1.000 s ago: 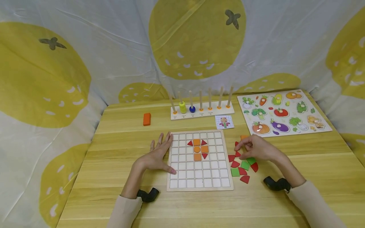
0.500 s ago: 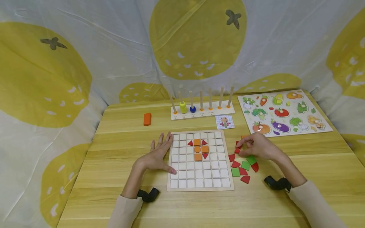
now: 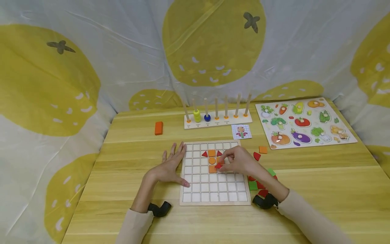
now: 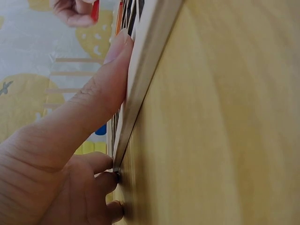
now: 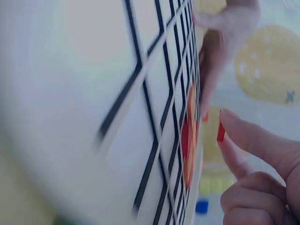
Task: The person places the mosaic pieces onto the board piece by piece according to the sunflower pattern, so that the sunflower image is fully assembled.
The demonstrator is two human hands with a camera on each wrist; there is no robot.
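Observation:
A wooden grid board [image 3: 213, 190] lies on the table, with orange squares [image 3: 211, 153], an orange circle and red triangles [image 3: 204, 154] set in its upper middle. My left hand [image 3: 172, 164] rests flat on the table against the board's left edge [image 4: 140, 93], thumb [image 3: 185, 184] lying on the board. My right hand [image 3: 224, 162] hovers over the pattern on the board [image 5: 140, 70] and pinches a small red piece [image 5: 220, 132] between thumb and forefinger, just above the cells. Part of the pattern is hidden under that hand.
Loose red, green and orange pieces [image 3: 257, 156] lie right of the board. Behind it are a small pattern card [image 3: 241, 131], a peg stacker [image 3: 217, 117] with two rings, an orange block [image 3: 158, 128] and a vegetable puzzle [image 3: 304, 123]. A curtain encloses the table.
My right hand took a red piece from the loose pile and moved left over the board's pattern. The left hand stayed put.

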